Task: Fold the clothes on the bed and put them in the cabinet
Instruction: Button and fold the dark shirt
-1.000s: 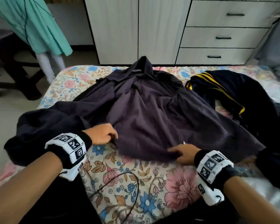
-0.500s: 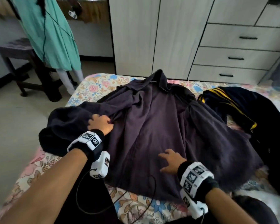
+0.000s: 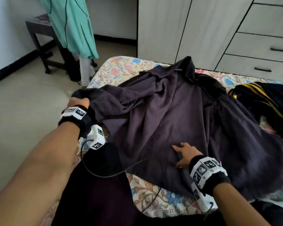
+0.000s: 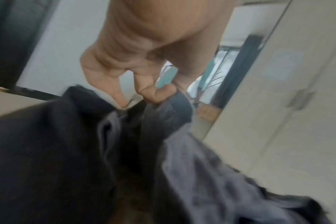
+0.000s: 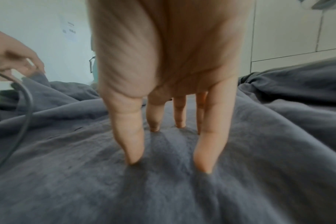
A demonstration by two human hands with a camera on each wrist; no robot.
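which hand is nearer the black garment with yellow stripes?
Right. The right hand rests with straight fingers on the purple shirt, near its middle, with the striped garment off to its right. The left hand grips the shirt's sleeve at the opposite edge.

Black-and-yellow garment (image 3: 258,101) cut off rightward
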